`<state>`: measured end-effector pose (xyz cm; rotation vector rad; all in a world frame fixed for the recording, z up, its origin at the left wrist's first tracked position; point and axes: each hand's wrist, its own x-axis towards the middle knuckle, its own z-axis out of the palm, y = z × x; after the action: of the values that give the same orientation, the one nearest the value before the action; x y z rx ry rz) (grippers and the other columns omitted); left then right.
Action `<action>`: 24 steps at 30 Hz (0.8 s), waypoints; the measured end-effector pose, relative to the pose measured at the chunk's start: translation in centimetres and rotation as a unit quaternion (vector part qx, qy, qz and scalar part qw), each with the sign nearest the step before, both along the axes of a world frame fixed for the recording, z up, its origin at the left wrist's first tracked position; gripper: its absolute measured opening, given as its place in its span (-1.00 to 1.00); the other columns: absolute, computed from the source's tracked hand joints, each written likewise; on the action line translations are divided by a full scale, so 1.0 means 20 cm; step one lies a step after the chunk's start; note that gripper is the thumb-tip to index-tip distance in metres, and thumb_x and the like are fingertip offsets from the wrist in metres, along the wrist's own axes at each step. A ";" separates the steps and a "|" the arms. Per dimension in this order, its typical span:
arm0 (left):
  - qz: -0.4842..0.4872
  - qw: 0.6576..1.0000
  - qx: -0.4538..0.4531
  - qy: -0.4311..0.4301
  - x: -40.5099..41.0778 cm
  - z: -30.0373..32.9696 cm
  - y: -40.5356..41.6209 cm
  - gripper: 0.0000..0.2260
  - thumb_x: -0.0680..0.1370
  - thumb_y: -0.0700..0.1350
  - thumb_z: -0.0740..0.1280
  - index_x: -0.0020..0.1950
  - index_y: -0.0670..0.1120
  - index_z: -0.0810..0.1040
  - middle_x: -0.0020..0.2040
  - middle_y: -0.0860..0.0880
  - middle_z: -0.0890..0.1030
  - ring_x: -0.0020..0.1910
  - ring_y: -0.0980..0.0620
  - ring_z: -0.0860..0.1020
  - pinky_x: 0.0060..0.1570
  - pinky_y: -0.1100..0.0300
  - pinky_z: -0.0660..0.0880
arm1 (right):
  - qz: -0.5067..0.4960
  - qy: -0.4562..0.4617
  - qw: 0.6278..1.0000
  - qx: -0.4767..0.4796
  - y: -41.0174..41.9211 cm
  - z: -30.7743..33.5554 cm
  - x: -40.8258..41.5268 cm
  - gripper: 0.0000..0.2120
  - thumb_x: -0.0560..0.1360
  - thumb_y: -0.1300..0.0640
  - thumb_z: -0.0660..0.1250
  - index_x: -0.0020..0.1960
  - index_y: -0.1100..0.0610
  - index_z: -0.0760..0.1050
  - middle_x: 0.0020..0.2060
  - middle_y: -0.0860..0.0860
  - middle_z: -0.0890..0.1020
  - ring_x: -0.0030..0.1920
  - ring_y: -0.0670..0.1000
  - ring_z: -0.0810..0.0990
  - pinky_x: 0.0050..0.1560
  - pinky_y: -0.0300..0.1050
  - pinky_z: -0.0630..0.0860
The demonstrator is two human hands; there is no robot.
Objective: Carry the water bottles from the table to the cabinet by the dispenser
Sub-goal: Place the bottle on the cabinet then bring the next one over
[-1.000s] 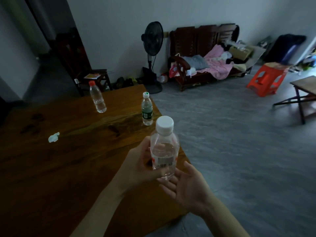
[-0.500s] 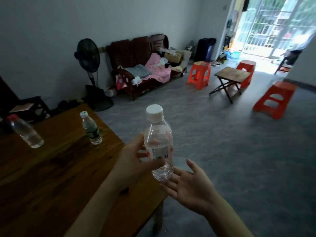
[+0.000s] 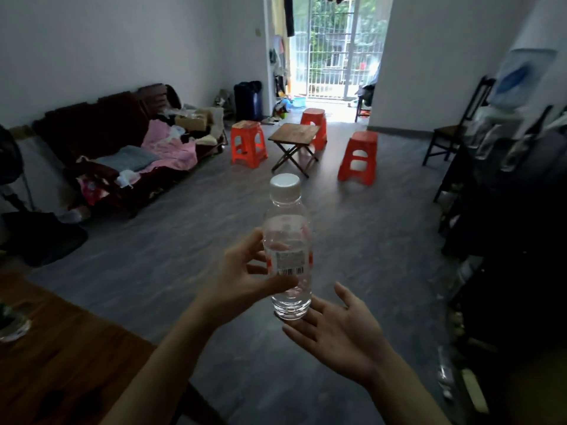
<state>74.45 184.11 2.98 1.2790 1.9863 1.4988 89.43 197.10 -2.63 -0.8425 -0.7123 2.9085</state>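
Bottle (image 3: 288,256), capped and upright with its long axis vertical, is held in mid-air over the floor, clear of the worktop (image 3: 61,348) at lower left. It is clasped at the label by the left hand (image 3: 245,283); that grip is closed on it. The right hand (image 3: 340,329) is spread open, palm up, just under its base. The dark cabinet (image 3: 506,225) lies to the right, so the right hand is judged nearer.

Water bottle (image 3: 288,250): clear plastic, white screw cap (image 3: 284,186) fitted, label with red edging and a barcode facing the camera. Partly filled with clear liquid. Held upright, slightly tilted, in mid-air above the grey floor, off the surface. Gripped at mid-body by the left hand (image 3: 242,277); base just above the open right hand (image 3: 337,329); contact not resolvable.
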 end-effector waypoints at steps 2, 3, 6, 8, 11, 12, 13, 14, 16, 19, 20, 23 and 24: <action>-0.034 0.999 0.006 0.000 0.09 0.01 0.14 -0.46 0.30 0.11 0.56 0.25 0.17 0.50 0.11 0.18 0.68 0.08 0.06 0.67 0.00 0.24 0.61 | -0.028 -0.003 1.000 0.003 0.10 0.00 0.13 -0.28 0.47 -0.19 0.15 0.41 0.32 0.43 0.39 0.28 0.48 0.46 0.26 0.38 0.36 0.17 0.39; -0.050 0.999 0.008 0.001 0.13 0.01 0.21 -0.46 0.30 0.12 0.55 0.24 0.16 0.51 0.11 0.17 0.68 0.08 0.05 0.67 0.00 0.23 0.61 | -0.042 -0.003 0.999 0.003 0.15 0.01 0.18 -0.29 0.49 -0.19 0.14 0.40 0.32 0.44 0.37 0.28 0.51 0.44 0.26 0.41 0.34 0.17 0.42; -0.089 0.996 0.014 -0.003 0.25 0.02 0.40 -0.47 0.29 0.11 0.56 0.23 0.13 0.53 0.11 0.11 0.70 0.08 0.02 0.68 -0.03 0.21 0.61 | -0.079 0.003 0.997 -0.001 0.26 0.02 0.34 -0.30 0.50 -0.20 0.14 0.37 0.34 0.49 0.33 0.27 0.54 0.39 0.25 0.48 0.27 0.15 0.49; -0.119 0.993 0.016 -0.002 0.31 0.02 0.50 -0.48 0.31 0.10 0.56 0.23 0.20 0.53 0.12 0.10 0.70 0.09 0.02 0.68 -0.05 0.21 0.60 | -0.106 0.008 0.994 -0.002 0.31 0.02 0.43 -0.29 0.46 -0.18 0.17 0.37 0.34 0.47 0.34 0.28 0.53 0.41 0.26 0.45 0.32 0.16 0.44; -0.163 0.987 0.011 0.002 0.37 0.03 0.65 -0.49 0.32 0.08 0.56 0.23 0.28 0.53 0.14 0.07 0.69 0.11 0.00 0.67 -0.04 0.18 0.61 | -0.143 0.014 0.990 -0.007 0.37 0.03 0.53 -0.29 0.47 -0.19 0.17 0.40 0.32 0.44 0.34 0.27 0.53 0.43 0.26 0.42 0.36 0.16 0.37; -0.179 0.984 0.009 0.000 0.38 0.03 0.70 -0.49 0.32 0.07 0.56 0.25 0.23 0.53 0.13 0.06 0.69 0.10 0.00 0.68 -0.05 0.18 0.61 | -0.155 0.015 0.988 -0.008 0.39 0.02 0.55 -0.29 0.47 -0.19 0.17 0.41 0.31 0.44 0.35 0.27 0.53 0.43 0.25 0.42 0.37 0.16 0.36; -0.193 0.981 0.010 0.000 0.40 0.03 0.74 -0.49 0.33 0.06 0.55 0.25 0.18 0.53 0.12 0.06 0.70 0.09 0.00 0.68 -0.06 0.20 0.60 | -0.166 0.016 0.986 -0.009 0.40 0.02 0.57 -0.28 0.47 -0.19 0.17 0.42 0.30 0.43 0.35 0.27 0.53 0.44 0.25 0.41 0.37 0.16 0.35; -0.205 0.979 0.012 -0.003 0.41 0.03 0.78 -0.49 0.32 0.06 0.55 0.25 0.13 0.54 0.11 0.06 0.70 0.07 0.00 0.68 -0.07 0.21 0.60 | -0.177 0.017 0.984 -0.010 0.42 0.02 0.59 -0.28 0.46 -0.20 0.17 0.42 0.30 0.43 0.34 0.27 0.53 0.44 0.25 0.40 0.38 0.16 0.34; -0.230 0.973 0.016 -0.009 0.43 0.02 0.86 -0.49 0.33 0.04 0.55 0.26 0.10 0.54 0.10 0.04 0.70 0.06 -0.01 0.68 -0.08 0.22 0.60 | -0.198 0.018 0.980 -0.007 0.45 0.02 0.61 -0.28 0.47 -0.20 0.18 0.43 0.29 0.42 0.34 0.26 0.54 0.44 0.24 0.40 0.40 0.16 0.32; -0.263 0.964 0.018 -0.017 0.41 0.02 0.94 -0.47 0.34 0.04 0.55 0.29 0.07 0.53 0.13 0.01 0.69 0.10 -0.04 0.68 -0.06 0.16 0.61 | -0.217 0.024 0.976 0.001 0.49 0.04 0.62 -0.27 0.47 -0.22 0.18 0.44 0.29 0.42 0.36 0.26 0.52 0.46 0.24 0.39 0.43 0.16 0.29; -0.271 0.962 0.019 -0.017 0.40 0.03 0.97 -0.46 0.34 0.05 0.55 0.29 0.06 0.53 0.13 0.00 0.69 0.11 -0.05 0.68 -0.04 0.13 0.62 | -0.221 0.029 0.975 0.003 0.50 0.05 0.61 -0.27 0.47 -0.22 0.18 0.44 0.29 0.42 0.36 0.26 0.51 0.47 0.24 0.37 0.45 0.16 0.27; -0.284 0.958 0.028 -0.020 0.33 0.06 1.03 -0.45 0.34 0.07 0.55 0.30 0.05 0.53 0.14 0.00 0.69 0.11 -0.05 0.67 0.00 0.07 0.64 | -0.238 0.041 0.970 0.011 0.53 0.09 0.56 -0.27 0.49 -0.23 0.18 0.44 0.29 0.42 0.38 0.26 0.50 0.48 0.24 0.35 0.49 0.16 0.22; -0.287 0.957 0.030 -0.018 0.31 0.07 1.05 -0.44 0.34 0.09 0.54 0.31 0.05 0.52 0.15 0.01 0.69 0.12 -0.04 0.67 0.02 0.05 0.65 | -0.244 0.045 0.969 0.012 0.54 0.10 0.54 -0.28 0.50 -0.24 0.17 0.44 0.28 0.42 0.38 0.26 0.49 0.48 0.24 0.35 0.49 0.16 0.22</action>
<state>80.61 205.04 4.32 1.6536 1.3736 1.2789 100.28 207.89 -0.55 -0.7494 -0.4524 2.4724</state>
